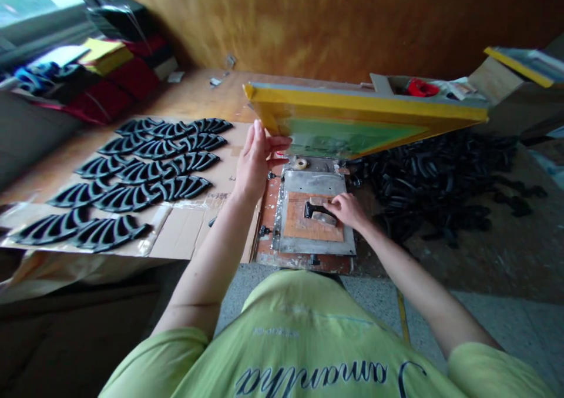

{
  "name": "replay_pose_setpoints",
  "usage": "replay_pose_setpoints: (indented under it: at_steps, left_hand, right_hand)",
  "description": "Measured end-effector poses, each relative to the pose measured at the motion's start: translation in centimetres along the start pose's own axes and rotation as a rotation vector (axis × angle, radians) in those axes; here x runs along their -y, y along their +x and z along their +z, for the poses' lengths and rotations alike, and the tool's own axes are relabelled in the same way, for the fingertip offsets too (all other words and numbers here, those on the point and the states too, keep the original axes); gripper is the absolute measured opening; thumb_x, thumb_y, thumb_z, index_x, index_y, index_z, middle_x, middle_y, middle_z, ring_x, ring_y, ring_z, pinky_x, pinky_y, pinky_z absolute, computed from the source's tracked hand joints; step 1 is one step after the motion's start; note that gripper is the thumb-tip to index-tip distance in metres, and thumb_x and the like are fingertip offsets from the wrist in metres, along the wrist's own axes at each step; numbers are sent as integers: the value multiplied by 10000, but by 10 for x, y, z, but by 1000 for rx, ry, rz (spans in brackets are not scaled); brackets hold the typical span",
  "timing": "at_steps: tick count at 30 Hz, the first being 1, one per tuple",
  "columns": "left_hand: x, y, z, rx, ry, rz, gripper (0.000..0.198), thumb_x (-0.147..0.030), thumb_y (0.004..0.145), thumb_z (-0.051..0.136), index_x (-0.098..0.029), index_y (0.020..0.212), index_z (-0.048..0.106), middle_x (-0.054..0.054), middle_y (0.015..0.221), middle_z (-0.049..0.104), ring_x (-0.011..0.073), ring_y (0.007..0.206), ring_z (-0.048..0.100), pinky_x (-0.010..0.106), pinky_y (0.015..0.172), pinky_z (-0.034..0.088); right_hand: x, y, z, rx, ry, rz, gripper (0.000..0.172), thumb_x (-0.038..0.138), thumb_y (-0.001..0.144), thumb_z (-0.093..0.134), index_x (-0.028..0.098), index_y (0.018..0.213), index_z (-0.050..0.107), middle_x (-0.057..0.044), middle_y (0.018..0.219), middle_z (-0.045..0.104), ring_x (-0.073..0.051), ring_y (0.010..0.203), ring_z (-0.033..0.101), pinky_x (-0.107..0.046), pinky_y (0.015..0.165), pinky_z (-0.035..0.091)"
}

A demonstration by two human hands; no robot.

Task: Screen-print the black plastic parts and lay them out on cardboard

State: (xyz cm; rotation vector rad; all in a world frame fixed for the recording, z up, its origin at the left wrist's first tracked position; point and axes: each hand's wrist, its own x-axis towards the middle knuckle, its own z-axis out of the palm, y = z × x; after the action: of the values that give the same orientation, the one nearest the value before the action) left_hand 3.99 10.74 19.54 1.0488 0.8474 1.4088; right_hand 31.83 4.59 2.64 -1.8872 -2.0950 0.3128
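A black curved piece (321, 211), like a small handle, lies on the brown pad (293, 224) of a metal base plate (315, 181). My right hand (349, 210) pinches the far end of this piece from the right. Above the plate, a yellow-taped screen-printing frame (365, 105) with green mesh is tilted up. My left hand (255, 160) is at the frame's lower left corner, its fingers stretched out and apart. Whether it touches the frame I cannot tell.
Rows of black curved pieces (150, 166) lie on cardboard (176, 230) to the left. A loose pile of black pieces (423, 180) is on the right. Black knobs (264, 231) stick out around the plate. A cardboard box (385, 84) stands behind the frame.
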Motion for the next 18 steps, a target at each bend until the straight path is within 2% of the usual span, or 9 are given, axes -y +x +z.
replay_pose_setpoints:
  at_steps: [2,4,7,9,12,13,14,16,18]
  left_hand:
    - [15,-11,0,-61,-18,-12,504,-602,920,516,-247,1277,540,62,941,717,157,840,695,220,626,554]
    - [42,-42,-2,-65,-8,-172,527,-623,886,556,-224,1231,578,82,967,733,170,831,704,226,609,550]
    - [85,-103,-2,124,37,-713,585,-629,782,688,-165,1135,643,148,1024,745,249,864,722,292,601,567]
    - [103,-135,-1,106,-63,-851,538,-632,799,669,-163,1062,652,139,1030,744,240,888,719,315,659,586]
    - [110,-147,-15,-59,-172,-820,412,-557,847,649,-155,929,618,84,892,738,172,761,709,284,657,587]
    - [109,-143,-29,-119,-142,-790,382,-527,852,651,-155,920,601,74,867,734,161,717,706,272,624,582]
    - [108,-138,-47,-188,-76,-750,360,-505,858,648,-159,930,582,69,862,734,156,682,705,263,589,575]
    - [106,-127,-99,-341,125,-654,337,-494,889,604,-170,956,539,70,854,736,151,615,700,253,535,559]
    - [106,-125,-160,-497,371,-591,309,-484,927,536,-177,924,495,55,760,718,140,506,662,256,497,542]
  right_hand:
    - [24,-7,14,50,-130,-45,288,442,919,623,165,847,649,-134,992,686,-265,1005,593,-350,855,439]
    - [46,-10,15,66,-184,11,256,387,968,557,152,905,639,-146,970,686,-269,983,594,-352,827,436]
    - [79,-18,7,-10,-164,59,285,373,1014,462,142,964,621,-145,911,687,-262,936,602,-351,815,440]
    - [102,-28,4,-51,-124,-97,271,356,1019,454,152,943,616,-132,910,685,-251,947,602,-348,854,442]
    - [117,-45,-2,27,-36,-405,236,347,1011,485,185,904,620,-94,938,694,-216,962,616,-319,876,451]
    - [112,-49,-7,59,-32,-404,223,358,1003,503,194,913,624,-88,950,700,-211,959,628,-312,863,460]
    - [100,-53,-15,84,-62,-324,209,370,993,522,199,944,631,-92,959,708,-215,948,644,-312,836,471]
    - [60,-57,-33,142,-207,4,219,370,981,535,191,1060,633,-127,938,722,-242,875,683,-324,746,491]
    - [9,-59,-48,260,-399,347,319,345,995,472,157,1225,589,-184,915,728,-297,841,710,-362,687,504]
